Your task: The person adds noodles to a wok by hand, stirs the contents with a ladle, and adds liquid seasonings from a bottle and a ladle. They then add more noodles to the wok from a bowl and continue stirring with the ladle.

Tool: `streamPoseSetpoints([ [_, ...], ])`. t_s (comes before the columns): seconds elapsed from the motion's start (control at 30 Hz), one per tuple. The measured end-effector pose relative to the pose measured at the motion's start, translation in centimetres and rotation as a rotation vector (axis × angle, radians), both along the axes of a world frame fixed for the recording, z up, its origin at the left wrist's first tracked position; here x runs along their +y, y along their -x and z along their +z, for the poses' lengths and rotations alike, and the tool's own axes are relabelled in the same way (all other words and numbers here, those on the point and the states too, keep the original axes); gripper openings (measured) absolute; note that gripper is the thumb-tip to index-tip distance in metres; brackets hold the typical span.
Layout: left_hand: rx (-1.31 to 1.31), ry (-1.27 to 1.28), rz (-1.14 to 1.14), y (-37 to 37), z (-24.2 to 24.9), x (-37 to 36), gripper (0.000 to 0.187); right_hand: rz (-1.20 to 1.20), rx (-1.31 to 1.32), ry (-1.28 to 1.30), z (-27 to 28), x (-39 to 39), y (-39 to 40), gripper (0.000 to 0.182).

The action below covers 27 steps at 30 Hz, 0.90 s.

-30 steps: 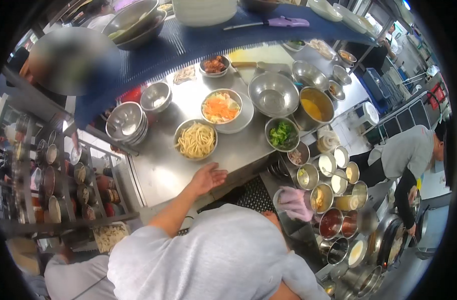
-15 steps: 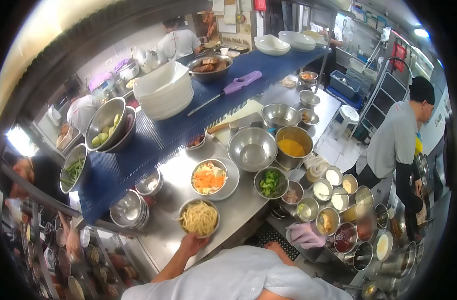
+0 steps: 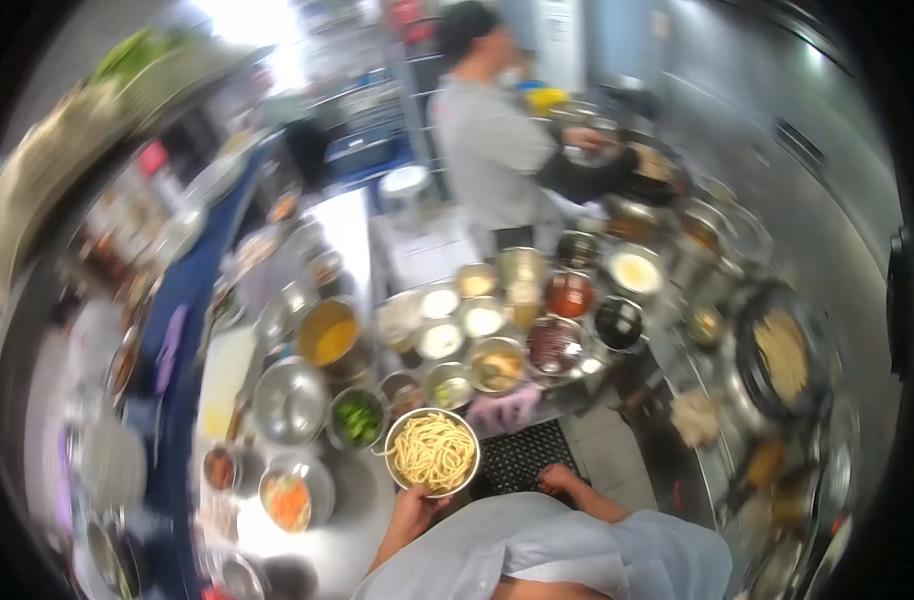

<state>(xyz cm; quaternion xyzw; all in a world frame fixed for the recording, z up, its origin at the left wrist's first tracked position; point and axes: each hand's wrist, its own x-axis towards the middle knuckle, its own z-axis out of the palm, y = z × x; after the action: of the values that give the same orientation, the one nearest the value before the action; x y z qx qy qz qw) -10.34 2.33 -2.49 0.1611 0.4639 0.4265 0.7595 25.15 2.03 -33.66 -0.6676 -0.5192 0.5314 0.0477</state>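
Note:
My left hand grips the near rim of a metal bowl of thick yellow noodles, held in front of my body. A few noodle ends hang over the bowl's left side. Off to the right, my right hand is loosely closed above the dark floor mat, with nothing visible in it. Left of the noodles, a bowl of chopped greens rests on the steel counter. Shredded carrot and cabbage fill another bowl, nearer to me.
A pink cloth hangs by several sauce and ingredient pots. On the right stands a wok with pale food inside. A co-worker is at the stove ahead. The blue shelf runs along the left.
The view has swung right, toward the stove side. My left hand has carried the noodle bowl off the counter and to the right. More of my right hand now shows.

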Motion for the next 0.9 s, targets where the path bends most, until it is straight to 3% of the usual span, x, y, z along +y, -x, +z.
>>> streamPoseSetpoints([
  [0.03,0.002,0.009,-0.085,-1.0,1.3,1.0,0.050,-0.188,0.021,0.076,0.6,-2.4,-1.5,0.025],
  [0.1,0.039,0.004,-0.246,-3.2,0.4,3.0,0.049,-0.255,-0.055,-0.155,0.0,-6.9,-5.3,0.021],
  [0.17,0.101,0.057,-0.362,-6.4,0.1,3.9,0.049,-0.531,0.027,-0.214,-1.5,-11.8,-8.6,0.017],
  [0.23,0.183,0.132,-0.461,-10.6,1.7,4.2,0.050,-1.014,0.304,-0.092,-1.2,-16.4,-10.7,0.016],
  [0.33,0.153,0.129,-0.499,-17.5,4.6,2.8,0.051,-1.330,0.258,0.080,3.5,-23.3,-11.9,0.017],
  [0.37,0.278,0.068,-0.578,-20.3,7.0,2.4,0.052,-1.108,0.071,-0.034,3.7,-24.5,-13.0,0.016],
  [0.43,0.245,0.076,-0.653,-23.5,5.6,3.4,0.051,-0.636,-0.291,-0.215,3.7,-28.1,-15.3,0.015],
  [0.47,0.233,0.087,-0.692,-25.0,4.5,4.1,0.051,-0.894,-0.115,-0.202,3.3,-28.8,-16.0,0.014],
  [0.5,0.034,0.079,-0.655,-26.4,3.3,4.5,0.051,-1.153,0.064,-0.190,2.2,-29.1,-16.3,0.014],
  [0.53,0.080,0.005,-0.657,-29.3,5.8,4.4,0.052,-1.407,0.251,-0.177,1.3,-30.3,-16.3,0.013],
  [0.63,0.067,-0.068,-0.822,-36.4,7.3,8.1,0.058,-1.738,0.507,-0.100,9.7,-30.7,-17.1,0.013],
  [0.67,0.095,-0.149,-0.762,-39.5,8.4,8.7,0.056,-1.540,0.378,-0.272,8.0,-32.2,-17.2,0.012],
  [0.7,0.155,-0.235,-0.856,-42.1,10.3,10.0,0.056,-1.329,0.244,-0.427,6.9,-33.6,-17.4,0.011],
  [0.77,0.095,-0.370,-0.997,-48.9,15.0,10.8,0.057,-1.900,0.808,-0.131,7.9,-34.8,-17.0,0.010],
  [0.8,0.148,-0.334,-0.937,-52.6,15.7,11.7,0.052,-1.533,0.282,-0.409,8.0,-36.3,-16.5,0.009],
  [0.87,0.107,-0.577,-1.062,-60.0,17.1,13.5,0.045,-0.585,-0.656,-0.768,4.3,-39.8,-15.5,0.010],
  [0.9,0.201,-0.717,-1.175,-64.2,16.2,15.7,0.041,-0.779,-0.538,-0.620,3.9,-40.2,-14.0,0.011],
])
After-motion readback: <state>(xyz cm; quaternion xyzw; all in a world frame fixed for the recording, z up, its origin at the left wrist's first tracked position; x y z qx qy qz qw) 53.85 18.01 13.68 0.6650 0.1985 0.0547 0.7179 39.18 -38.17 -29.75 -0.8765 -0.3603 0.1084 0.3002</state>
